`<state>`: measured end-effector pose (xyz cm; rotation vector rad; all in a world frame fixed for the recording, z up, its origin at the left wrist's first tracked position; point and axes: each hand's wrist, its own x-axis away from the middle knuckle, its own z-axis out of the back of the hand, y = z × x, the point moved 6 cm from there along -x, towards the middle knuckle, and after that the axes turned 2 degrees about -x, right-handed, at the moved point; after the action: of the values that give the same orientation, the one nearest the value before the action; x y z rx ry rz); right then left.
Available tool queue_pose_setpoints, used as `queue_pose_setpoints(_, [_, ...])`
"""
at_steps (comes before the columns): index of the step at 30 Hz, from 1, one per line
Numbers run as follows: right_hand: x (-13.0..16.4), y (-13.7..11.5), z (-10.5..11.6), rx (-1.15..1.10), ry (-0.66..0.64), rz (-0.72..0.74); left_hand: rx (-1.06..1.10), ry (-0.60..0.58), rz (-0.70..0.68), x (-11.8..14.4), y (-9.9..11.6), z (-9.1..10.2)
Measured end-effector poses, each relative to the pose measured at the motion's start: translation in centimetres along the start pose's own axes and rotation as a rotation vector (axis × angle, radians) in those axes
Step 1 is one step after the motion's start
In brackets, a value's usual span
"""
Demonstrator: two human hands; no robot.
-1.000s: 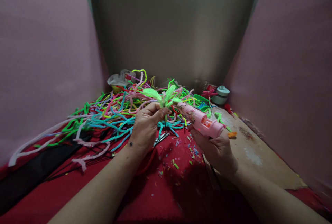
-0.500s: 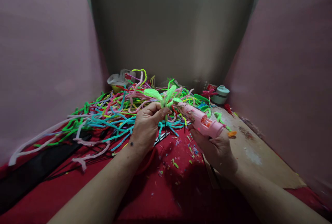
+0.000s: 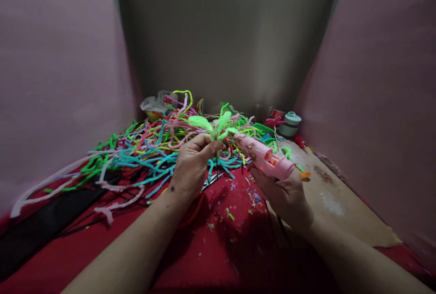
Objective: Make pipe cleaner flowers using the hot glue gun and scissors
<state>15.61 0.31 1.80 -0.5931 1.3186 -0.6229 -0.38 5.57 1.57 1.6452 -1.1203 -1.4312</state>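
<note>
We pinch the green leaf sprig [image 3: 215,129] in our left hand [image 3: 191,166] fingers while our right hand [image 3: 283,194] grips the pink glue gun [image 3: 264,157], its nozzle touching the sprig

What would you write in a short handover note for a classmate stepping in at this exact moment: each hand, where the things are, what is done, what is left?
Left hand: pinches the stem of a light green pipe-cleaner leaf cluster, held up above the red cloth.
Right hand: grips the pink glue gun, nozzle up against the cluster's base.
Nearby: pile of coloured pipe cleaners behind the hands, scissors under the left hand, small clippings on the cloth.
Done: leaves shaped and bunched.
Left: gluing at the base looks in progress; whether glue is out cannot be seen.
</note>
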Motion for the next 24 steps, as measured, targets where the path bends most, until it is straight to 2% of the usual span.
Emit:
queue_pose_setpoints(7, [-0.11,-0.31,0.12,0.009,0.016,0.005,0.031,-0.012,0.007,-0.04,0.00,-0.14])
queue_pose_setpoints(19, [0.18,-0.26,-0.39,-0.010,-0.070,-0.007,0.032,-0.014,0.010,-0.03,0.05,-0.23])
queue_pose_setpoints(24, [-0.14,-0.60,-0.39,-0.023,-0.055,-0.003,0.024,-0.012,-0.004,-0.02,0.10,-0.13])
